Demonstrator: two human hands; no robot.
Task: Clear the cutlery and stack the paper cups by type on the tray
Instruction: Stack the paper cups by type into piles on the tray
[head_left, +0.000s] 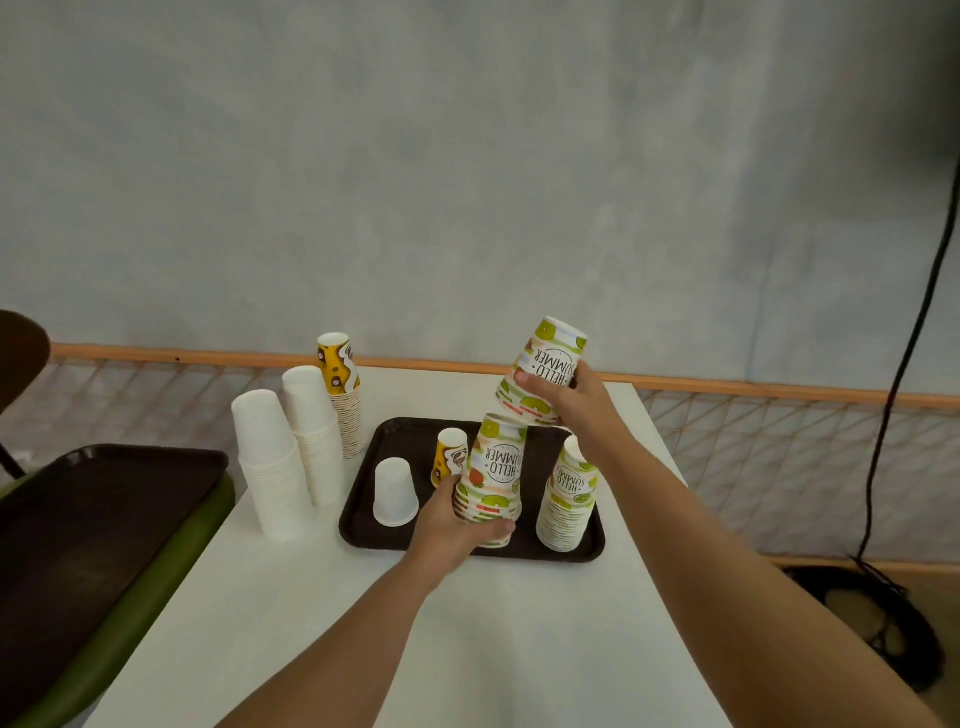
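Note:
A dark brown tray (410, 441) lies on the white table. My left hand (457, 525) grips an upside-down stack of "Hello Summer" cups (496, 473) over the tray's front. My right hand (566, 400) holds a few more of these cups (545, 369), upside down and tilted, just above that stack. A third stack of summer cups (566, 499) stands at the tray's right. A single white cup (395, 491) and a small yellow cup (449, 454) stand upside down on the tray's left half.
Left of the tray on the table stand two tall white cup stacks (270, 467), (314, 431) and a tall yellow cup stack (343, 395). Another brown tray (93, 525) rests on a green chair at left. A black cable (904, 364) hangs at right.

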